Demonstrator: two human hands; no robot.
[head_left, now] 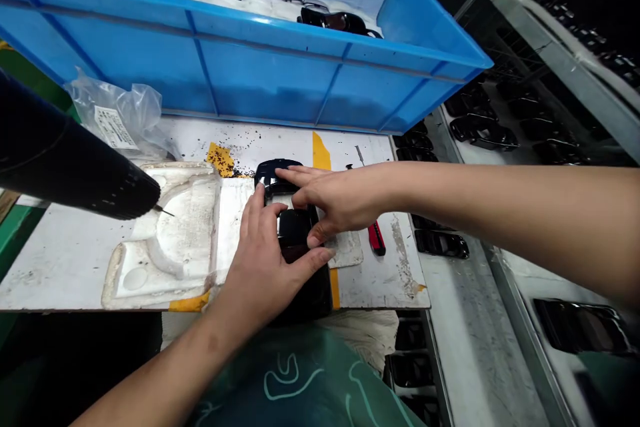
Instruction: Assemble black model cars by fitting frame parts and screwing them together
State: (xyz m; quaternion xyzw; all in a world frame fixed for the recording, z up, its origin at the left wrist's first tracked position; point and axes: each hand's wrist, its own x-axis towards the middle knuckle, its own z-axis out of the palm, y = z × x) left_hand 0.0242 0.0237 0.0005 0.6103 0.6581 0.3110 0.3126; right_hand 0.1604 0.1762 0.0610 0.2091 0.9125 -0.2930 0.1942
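Left grip (265,260) half open, fingers clamped on near end of glossy black plastic part (295,230); right grip (340,200) holding far end. Part sits on table (380,280), just right of white foam cradle (170,233).

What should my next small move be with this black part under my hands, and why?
I'd probably lift your right hand slightly, keeping your left hand on the glossy black moulded part. Both hands cover most of it, so the pale patch beneath your fingers can't be checked.
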